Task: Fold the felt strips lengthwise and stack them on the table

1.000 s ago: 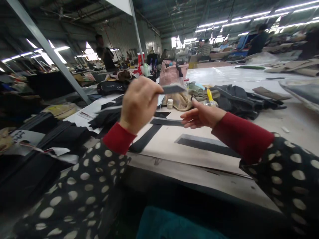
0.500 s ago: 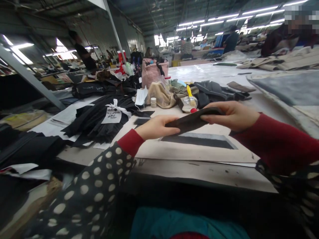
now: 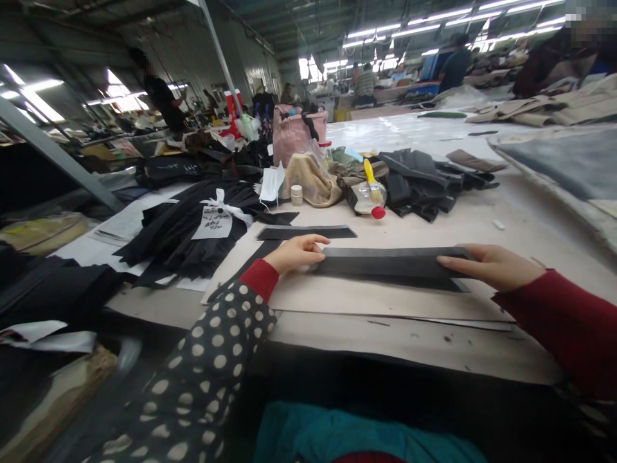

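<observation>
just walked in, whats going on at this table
Someone is handling a dark strip over a pale sheet. The right hand pinches its right end, and the left hand is at its left end, though its grip there is unclear. Another dark strip with a grey edge lies just beyond. Farther back are a small white jar, a face mask and a yellow-handled brush; off to the left is a tied bundle of black pieces.

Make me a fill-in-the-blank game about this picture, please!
The left hand is at one end of the dark strip; at the other is the ____ hand.
The brush has a ____ handle.
The cuffs are coloured ____.
The mask is coloured ____.

Missing words: right, yellow, red, white.
</observation>
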`<state>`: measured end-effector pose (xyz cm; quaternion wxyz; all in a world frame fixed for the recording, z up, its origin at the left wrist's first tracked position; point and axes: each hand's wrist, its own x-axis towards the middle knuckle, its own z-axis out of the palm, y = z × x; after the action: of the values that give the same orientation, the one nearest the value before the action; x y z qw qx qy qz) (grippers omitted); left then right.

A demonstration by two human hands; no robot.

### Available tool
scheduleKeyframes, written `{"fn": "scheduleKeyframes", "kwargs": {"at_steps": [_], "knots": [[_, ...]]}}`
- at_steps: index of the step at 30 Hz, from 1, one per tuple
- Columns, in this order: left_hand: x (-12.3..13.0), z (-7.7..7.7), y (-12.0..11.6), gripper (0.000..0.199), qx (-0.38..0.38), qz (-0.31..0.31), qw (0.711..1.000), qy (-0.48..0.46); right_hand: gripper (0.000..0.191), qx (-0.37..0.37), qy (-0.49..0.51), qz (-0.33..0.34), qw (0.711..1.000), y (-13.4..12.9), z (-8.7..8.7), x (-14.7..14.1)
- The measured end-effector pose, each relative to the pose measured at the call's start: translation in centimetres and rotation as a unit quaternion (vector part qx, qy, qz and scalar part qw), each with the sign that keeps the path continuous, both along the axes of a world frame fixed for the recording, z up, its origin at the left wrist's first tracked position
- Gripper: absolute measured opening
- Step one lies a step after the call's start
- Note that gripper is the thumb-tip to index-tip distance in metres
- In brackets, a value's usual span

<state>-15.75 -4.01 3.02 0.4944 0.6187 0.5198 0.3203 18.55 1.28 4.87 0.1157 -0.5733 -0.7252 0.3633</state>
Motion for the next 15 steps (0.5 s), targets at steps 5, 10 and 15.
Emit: {"fn": "scheduleKeyframes", "kwargs": {"at_steps": [5, 10, 15], "knots": [[-0.8, -1.3, 0.1, 0.047, 0.012, 0.016, 1.0, 0.019, 0.048, 0.007, -0.076, 0.041, 0.996, 0.7, -0.5, -0.4], [-0.8, -1.6, -0.1, 0.046, 0.047, 0.025, 0.996, 0.073, 0.047, 0.024, -0.119, 0.06, 0.991, 1.2, -1.2, -0.8], [-0.6, -1.7, -0.3, 0.045, 0.079, 0.022, 0.988, 0.129, 0.043, 0.04, -0.126, 0.081, 0.988, 1.2, -1.3, -0.7]]}}
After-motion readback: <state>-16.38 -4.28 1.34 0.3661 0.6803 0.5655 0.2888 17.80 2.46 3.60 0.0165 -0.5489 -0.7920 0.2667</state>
